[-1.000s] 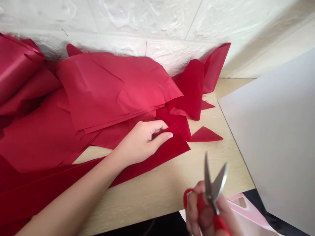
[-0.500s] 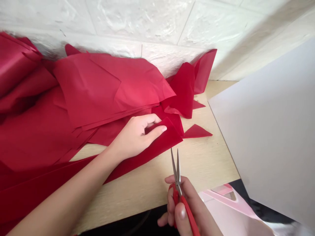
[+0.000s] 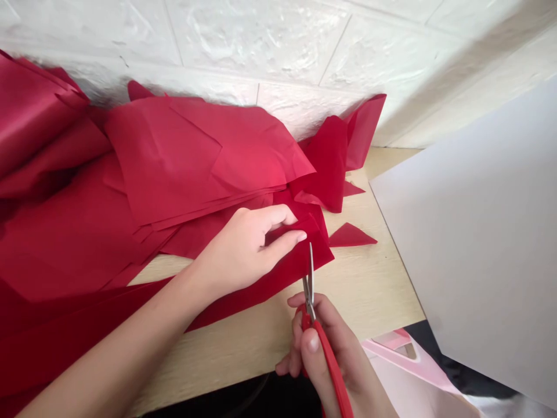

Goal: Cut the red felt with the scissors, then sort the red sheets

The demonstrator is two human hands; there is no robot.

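Note:
Between the thumb and fingers of my left hand [image 3: 250,244] is a long folded strip of dark red velvety fabric [image 3: 256,293], pinched close to its right end. My right hand [image 3: 324,354] grips red-handled scissors [image 3: 310,287] from below. Their blades stand apart around the strip's lower edge: one lies over the fabric, and the other passes underneath, mostly hidden. The blade tip is just right of and below my left thumb. A small red triangular scrap [image 3: 352,235] lies to the right of the strip's end.
Layered red sheets [image 3: 209,157] are heaped along the white brick-patterned wall [image 3: 261,46]. A large white panel [image 3: 483,232] slants across the right side of the wooden table [image 3: 365,296]. Below the table edge is a pink and white object [image 3: 413,366].
The scissors have moved up onto the strip, so their blades now straddle its lower edge. My left hand and the strip's end have shifted slightly right in view.

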